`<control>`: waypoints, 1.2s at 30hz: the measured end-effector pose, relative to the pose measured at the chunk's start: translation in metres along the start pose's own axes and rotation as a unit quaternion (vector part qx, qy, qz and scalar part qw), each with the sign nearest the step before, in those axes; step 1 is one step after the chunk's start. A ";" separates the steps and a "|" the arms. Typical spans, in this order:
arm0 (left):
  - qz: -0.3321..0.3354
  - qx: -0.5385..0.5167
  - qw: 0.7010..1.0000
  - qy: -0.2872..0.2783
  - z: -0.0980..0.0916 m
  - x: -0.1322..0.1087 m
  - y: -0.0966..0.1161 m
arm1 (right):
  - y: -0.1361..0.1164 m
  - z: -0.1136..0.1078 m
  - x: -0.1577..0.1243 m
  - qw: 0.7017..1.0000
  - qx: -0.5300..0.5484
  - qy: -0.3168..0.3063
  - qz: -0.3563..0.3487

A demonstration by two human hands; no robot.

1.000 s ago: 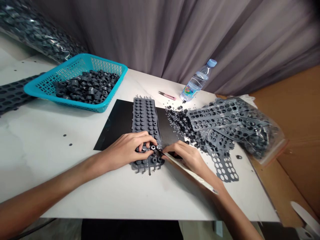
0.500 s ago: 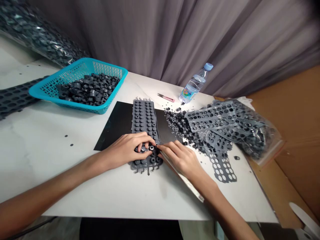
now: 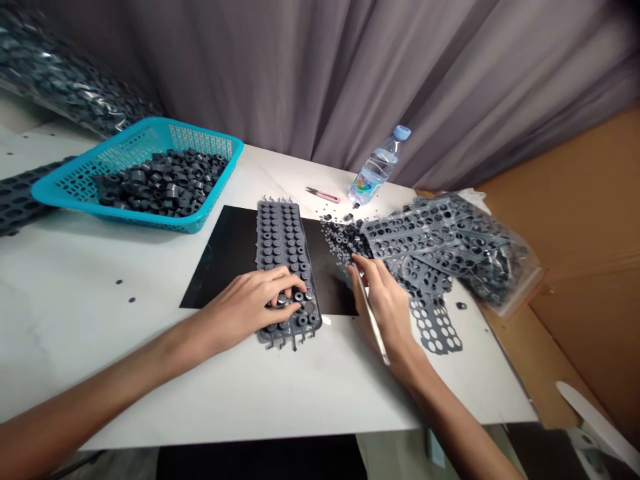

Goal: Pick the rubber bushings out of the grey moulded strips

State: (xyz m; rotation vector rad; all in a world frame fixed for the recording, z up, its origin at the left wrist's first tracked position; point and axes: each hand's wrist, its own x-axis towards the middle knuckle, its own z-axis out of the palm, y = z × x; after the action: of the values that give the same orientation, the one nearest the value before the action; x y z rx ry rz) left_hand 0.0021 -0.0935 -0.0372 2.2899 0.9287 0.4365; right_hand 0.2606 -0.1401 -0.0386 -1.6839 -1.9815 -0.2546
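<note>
A grey rubber sheet (image 3: 280,240) studded with rows of small round rings lies lengthwise across a black mat (image 3: 225,257). My left hand (image 3: 250,303) rests on the sheet's near end, fingers curled and pressing on the rings. My right hand (image 3: 387,300) is to the right of the sheet, fingers closed round a thin pale stick-like tool (image 3: 373,317). Its fingertips reach towards a scatter of loose small dark rings (image 3: 345,240) on the mat's right edge.
A turquoise basket (image 3: 80,187) of dark rings stands at the back left. Punched-out grey sheets (image 3: 430,240) and a clear bag (image 3: 500,273) pile at the right. A water bottle (image 3: 375,170) and pink snips (image 3: 323,195) lie behind. More perforated sheet (image 3: 15,200) sits far left.
My right hand has left the sheet's near end and moved right and away, to the loose rings, taking the tool along. My left hand stays on the sheet.
</note>
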 end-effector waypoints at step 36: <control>0.025 0.026 0.999 0.021 -0.117 0.091 -0.035 | -0.004 -0.073 0.131 0.933 0.157 0.000 -0.322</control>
State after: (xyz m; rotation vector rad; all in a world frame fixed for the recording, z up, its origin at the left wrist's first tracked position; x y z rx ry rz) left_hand -0.0113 0.0408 0.0345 2.3640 0.9149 0.4901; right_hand 0.2640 -0.0617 0.0898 -0.8014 -2.3723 -0.1509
